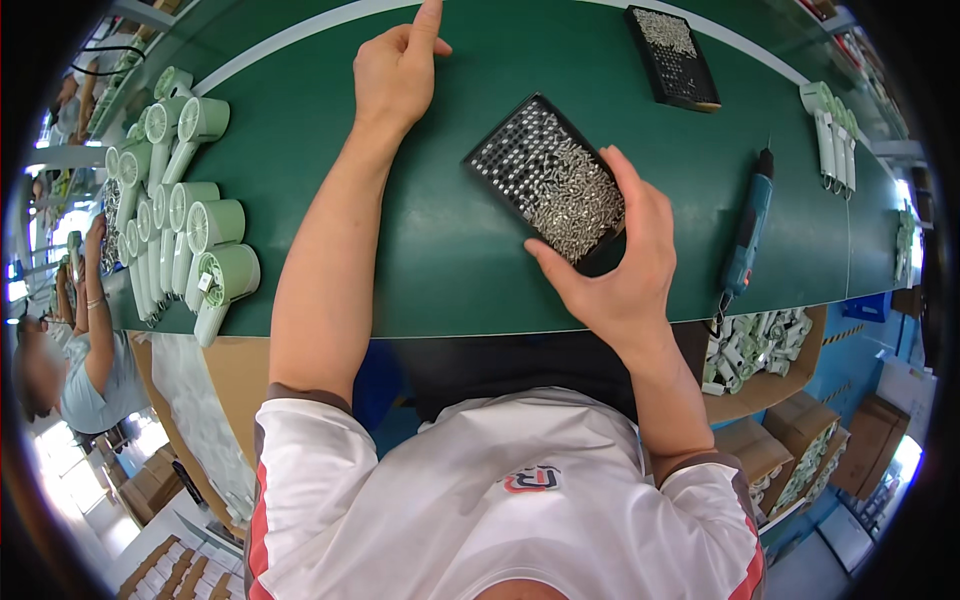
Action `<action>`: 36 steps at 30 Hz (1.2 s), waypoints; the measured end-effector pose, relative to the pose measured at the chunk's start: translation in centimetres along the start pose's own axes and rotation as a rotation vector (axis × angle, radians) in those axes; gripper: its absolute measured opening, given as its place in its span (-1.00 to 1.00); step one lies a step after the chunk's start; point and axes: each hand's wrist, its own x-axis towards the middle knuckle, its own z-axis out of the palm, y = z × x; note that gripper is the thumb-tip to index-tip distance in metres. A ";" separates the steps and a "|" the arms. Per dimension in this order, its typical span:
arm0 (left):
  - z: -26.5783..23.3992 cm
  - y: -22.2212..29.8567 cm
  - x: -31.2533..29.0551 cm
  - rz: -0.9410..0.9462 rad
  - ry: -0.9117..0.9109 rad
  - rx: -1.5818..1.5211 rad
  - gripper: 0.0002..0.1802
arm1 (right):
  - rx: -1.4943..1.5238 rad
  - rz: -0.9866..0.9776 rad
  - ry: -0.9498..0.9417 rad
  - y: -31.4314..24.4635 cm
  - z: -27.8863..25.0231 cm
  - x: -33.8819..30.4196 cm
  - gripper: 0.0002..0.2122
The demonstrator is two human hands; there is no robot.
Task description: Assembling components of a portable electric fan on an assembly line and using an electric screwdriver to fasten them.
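Note:
My right hand [630, 260] grips a black screw tray [490, 187] by its near end, thumb on one side and fingers along the other. Loose small silver screws [572, 205] are heaped in the tray's near part, and its far part shows rows of holes, many with screws in them. The tray sits at a slant over the green table. Farther out to the left, my left hand [393, 80] reaches to the top of the view. Its fingers are curled and its thumb points away; whatever they hold, if anything, is hidden.
Several pale green handheld fan bodies [165, 200] stand grouped on the table's [440, 260] left. A second screw tray [690, 82] lies at the far right, nearer a teal electric screwdriver [748, 230]. More fan parts [832, 140] stand at the right edge. Below is a carton of parts [755, 350]. A co-worker [85, 350] is at left.

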 end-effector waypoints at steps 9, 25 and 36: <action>-0.1 -1.2 0.5 0.003 0.004 -0.002 -0.27 | -0.034 0.029 0.008 -0.1 0.1 0.2 -0.13; -0.1 0.0 -0.3 0.009 0.007 0.021 -0.27 | 0.026 0.026 0.026 -0.2 0.2 0.0 -0.14; -0.2 0.0 0.2 -0.008 -0.014 0.019 -0.26 | 0.005 0.020 0.004 0.2 0.1 0.1 -0.14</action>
